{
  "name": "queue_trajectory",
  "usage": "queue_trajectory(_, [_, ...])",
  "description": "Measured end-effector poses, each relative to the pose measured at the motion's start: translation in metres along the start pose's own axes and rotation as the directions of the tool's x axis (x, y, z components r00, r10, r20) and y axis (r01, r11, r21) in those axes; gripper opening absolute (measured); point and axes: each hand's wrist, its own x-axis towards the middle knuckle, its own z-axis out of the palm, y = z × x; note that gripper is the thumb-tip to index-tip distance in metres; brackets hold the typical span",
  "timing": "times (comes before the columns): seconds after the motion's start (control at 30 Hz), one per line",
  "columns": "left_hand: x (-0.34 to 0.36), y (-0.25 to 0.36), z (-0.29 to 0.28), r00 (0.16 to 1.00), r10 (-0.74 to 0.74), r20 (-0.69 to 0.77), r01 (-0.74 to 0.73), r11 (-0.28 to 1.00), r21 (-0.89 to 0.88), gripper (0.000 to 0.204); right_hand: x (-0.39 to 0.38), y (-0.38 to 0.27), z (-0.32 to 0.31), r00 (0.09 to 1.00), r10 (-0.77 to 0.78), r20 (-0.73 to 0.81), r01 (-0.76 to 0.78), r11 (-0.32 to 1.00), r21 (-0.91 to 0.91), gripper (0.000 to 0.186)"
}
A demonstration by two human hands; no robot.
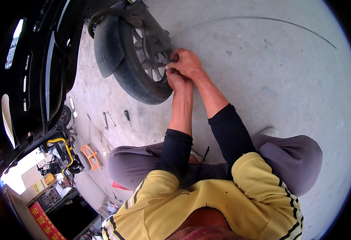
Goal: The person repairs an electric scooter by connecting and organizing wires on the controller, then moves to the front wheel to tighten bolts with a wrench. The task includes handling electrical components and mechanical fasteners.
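A scooter wheel [142,86] with a black tyre and pale spokes stands in front of me, under a black mudguard [108,60]. Both my hands are at the side of its hub [152,47]. My right hand [186,62] is bent inward, its thumb and fingers pinched beside a small metal part [160,59] by the axle. Just below it, my left hand [178,81] reaches up with curled fingers, close against the right one. Whatever the fingertips grip is too small or too hidden to make out.
Two wrenches [105,120] and a dark-handled screwdriver [127,115] lie on the concrete floor to the left. A thin black cable [279,19] curves across the floor at the far right. The scooter's dark body [35,76] fills the left side, with an orange frame [90,157] beyond.
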Motion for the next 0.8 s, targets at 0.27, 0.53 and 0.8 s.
queue_trajectory(0.27, [0.027,0.008,-0.049,0.95,-0.225,0.218,0.263,0.951,-0.164,0.032,0.001,-0.006,-0.012,0.97,0.131,0.207,-0.16,0.979,0.127,0.052])
queue_trajectory(0.53, [-0.012,-0.001,-0.01,0.998,-0.028,-0.054,0.02,0.99,-0.143,0.022,0.009,-0.001,-0.009,0.986,0.066,0.15,-0.077,0.995,0.066,0.057])
queue_trajectory(0.8, [0.016,0.009,-0.034,0.958,-0.24,0.158,0.261,0.956,-0.134,0.035,0.006,-0.006,-0.013,0.974,0.118,0.192,-0.133,0.989,0.066,0.06])
